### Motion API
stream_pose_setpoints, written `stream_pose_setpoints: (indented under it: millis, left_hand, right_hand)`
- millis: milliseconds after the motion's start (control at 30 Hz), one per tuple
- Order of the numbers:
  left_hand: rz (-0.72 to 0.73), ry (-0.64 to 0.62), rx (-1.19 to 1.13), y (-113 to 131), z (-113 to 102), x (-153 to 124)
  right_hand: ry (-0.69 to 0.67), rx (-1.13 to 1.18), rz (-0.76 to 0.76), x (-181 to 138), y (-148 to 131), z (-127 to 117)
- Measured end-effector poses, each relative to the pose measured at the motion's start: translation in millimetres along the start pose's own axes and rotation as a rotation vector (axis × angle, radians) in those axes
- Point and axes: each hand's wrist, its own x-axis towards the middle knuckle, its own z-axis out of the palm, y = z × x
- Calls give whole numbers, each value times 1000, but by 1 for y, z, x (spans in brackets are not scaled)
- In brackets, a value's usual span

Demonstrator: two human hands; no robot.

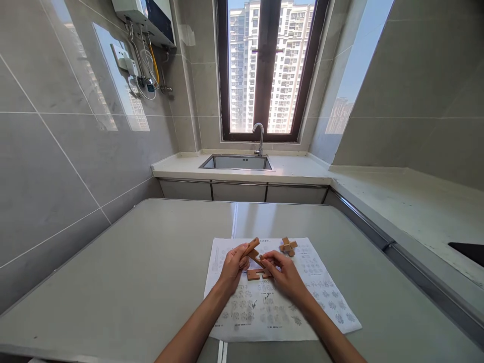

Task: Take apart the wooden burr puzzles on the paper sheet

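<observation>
My left hand [236, 262] is closed on a brown wooden puzzle piece [252, 245], a short bar tilted up to the right. A second wooden bar [256, 258] slants down from it toward my right hand [279, 269], whose fingers are pinched at its lower end. Flat on the paper below lies a notched wooden piece [254, 275], partly hidden by my right fingers. Beyond my right hand sits a small assembled wooden cross-shaped puzzle [288, 246]. All this is over a white printed sheet [264, 317] with rows of small drawings.
The sheet lies on a pale table [151, 272] with a seam down its middle. Past the far edge stands a white counter [295, 174] with a steel sink [238, 162] and faucet [259, 138]. Another counter [408, 201] runs along the right.
</observation>
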Motion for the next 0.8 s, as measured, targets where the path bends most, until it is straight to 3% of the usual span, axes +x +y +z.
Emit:
stream_pose_setpoints:
  millis: [267, 533, 800]
  left_hand:
    - [-98, -79, -169, -4, -3, 0]
    - [-20, 24, 107, 0, -3, 3]
    - [-75, -73, -124, -2, -7, 4]
  right_hand:
    - [1, 15, 10, 0, 0, -2]
    - [5, -168, -112, -2, -1, -2]
    - [2, -206, -153, -1, -1, -2]
